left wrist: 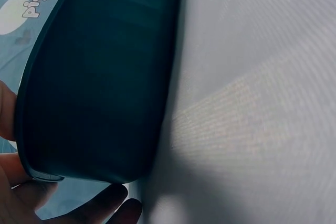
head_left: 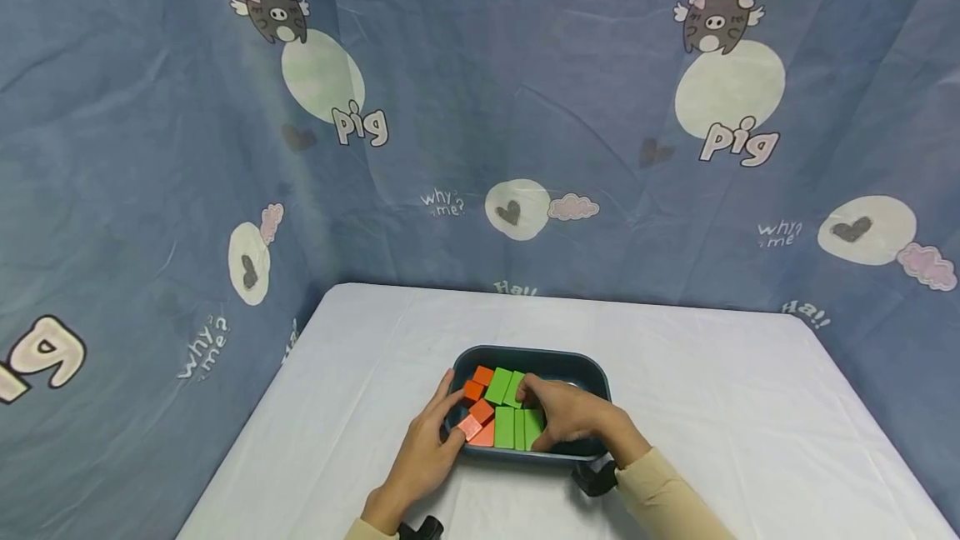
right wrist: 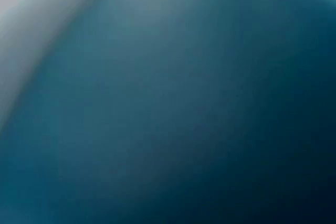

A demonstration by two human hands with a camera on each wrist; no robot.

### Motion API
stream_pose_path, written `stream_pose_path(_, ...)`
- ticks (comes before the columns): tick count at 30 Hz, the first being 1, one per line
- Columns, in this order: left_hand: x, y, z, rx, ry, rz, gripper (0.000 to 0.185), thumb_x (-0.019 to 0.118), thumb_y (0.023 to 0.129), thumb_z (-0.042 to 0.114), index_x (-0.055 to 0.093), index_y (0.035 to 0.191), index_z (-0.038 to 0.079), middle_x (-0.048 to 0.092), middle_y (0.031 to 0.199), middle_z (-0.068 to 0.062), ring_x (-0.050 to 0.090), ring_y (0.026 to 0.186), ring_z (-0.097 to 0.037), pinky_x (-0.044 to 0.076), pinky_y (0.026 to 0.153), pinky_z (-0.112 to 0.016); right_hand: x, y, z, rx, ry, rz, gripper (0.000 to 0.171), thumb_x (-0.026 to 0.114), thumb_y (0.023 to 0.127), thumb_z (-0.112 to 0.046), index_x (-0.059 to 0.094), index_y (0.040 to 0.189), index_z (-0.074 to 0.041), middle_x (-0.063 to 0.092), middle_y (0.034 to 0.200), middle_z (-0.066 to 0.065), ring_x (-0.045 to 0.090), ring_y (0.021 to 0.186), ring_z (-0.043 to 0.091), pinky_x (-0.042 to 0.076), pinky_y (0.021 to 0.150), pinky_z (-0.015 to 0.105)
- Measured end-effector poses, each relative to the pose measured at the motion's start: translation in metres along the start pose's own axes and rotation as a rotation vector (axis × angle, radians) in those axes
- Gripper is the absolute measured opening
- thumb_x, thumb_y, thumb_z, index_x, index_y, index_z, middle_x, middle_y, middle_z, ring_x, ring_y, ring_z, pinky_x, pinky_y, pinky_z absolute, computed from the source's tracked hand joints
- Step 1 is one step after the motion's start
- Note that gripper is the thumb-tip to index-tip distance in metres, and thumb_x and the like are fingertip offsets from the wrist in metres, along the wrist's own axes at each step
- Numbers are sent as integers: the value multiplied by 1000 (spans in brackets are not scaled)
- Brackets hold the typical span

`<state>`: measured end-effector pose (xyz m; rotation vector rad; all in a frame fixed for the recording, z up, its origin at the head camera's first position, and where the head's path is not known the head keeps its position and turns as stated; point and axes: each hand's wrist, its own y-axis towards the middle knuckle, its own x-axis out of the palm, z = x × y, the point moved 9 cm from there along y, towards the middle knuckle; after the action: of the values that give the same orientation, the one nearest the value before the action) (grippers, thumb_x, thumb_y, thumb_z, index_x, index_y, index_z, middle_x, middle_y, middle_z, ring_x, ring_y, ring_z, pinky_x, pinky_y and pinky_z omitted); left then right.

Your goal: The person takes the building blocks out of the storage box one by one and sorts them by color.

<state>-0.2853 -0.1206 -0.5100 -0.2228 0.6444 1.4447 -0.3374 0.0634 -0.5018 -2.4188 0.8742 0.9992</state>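
A dark teal plastic bin (head_left: 577, 372) stands on the table with orange blocks (head_left: 482, 411) at its left and green blocks (head_left: 504, 427) beside them in two rows. My left hand (head_left: 426, 444) holds the bin's left end, its thumb at the front left corner near a pale orange block (head_left: 469, 427). The left wrist view shows those fingers (left wrist: 100, 203) against the outside of the bin wall (left wrist: 100, 87). My right hand (head_left: 566, 411) reaches into the bin, fingers curled and thumb on the rightmost front green block (head_left: 533, 425). Blurred dark teal fills the right wrist view.
A white cloth (head_left: 720, 390) covers the table. Blue curtains (head_left: 585, 107) with pig prints hang behind it and along the left side. Black wrist straps (head_left: 595, 479) show on both arms, the right one close to the bin's front rim.
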Motion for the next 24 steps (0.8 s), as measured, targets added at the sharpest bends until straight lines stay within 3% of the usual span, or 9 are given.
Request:
stream_pose_path(7,-1,1,1,-6,1,-3,57,59,86,-1,55,143,-4,25,167,-8,28,149,-22,31,116,-51,4,-1,2,4,-19,-8,68,93,67,-5,49,119,-13,56,109,-4,55,97,10,51,88,29)
stream_pose_path(24,-2,0,4,-4,3,6,57,59,86,0,55,143,-4,25,167,-4,29,149,-22,31,116,-51,2,-4,-1,74,-109,21,71,93,64,-3,49,118,-14,56,107,-3,53,92,10,51,86,32)
